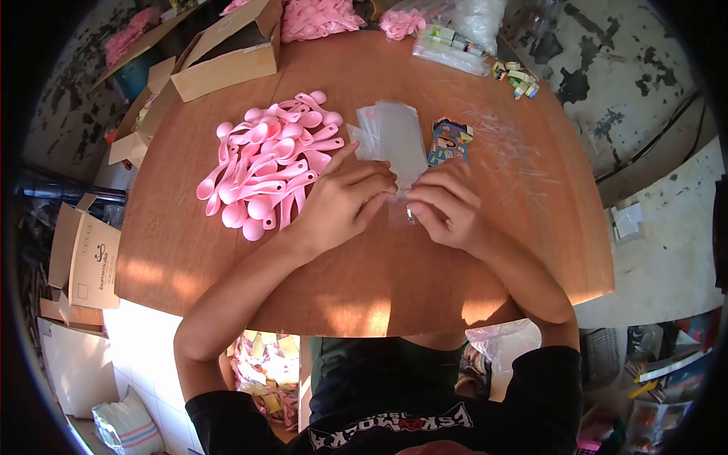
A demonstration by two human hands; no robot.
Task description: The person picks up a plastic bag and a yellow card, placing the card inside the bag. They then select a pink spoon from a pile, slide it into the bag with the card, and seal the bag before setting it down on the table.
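Head view: left hand (345, 201) and right hand (444, 206), fingers curled and pinched on clear plastic bag (394, 140), beside pink spoons (269, 163).

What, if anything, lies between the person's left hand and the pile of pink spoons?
Nothing visible does. The left hand sits right at the edge of the pink spoons, with no object between them. Together with the right hand, it pinches the lower end of the clear plastic bag over the table.
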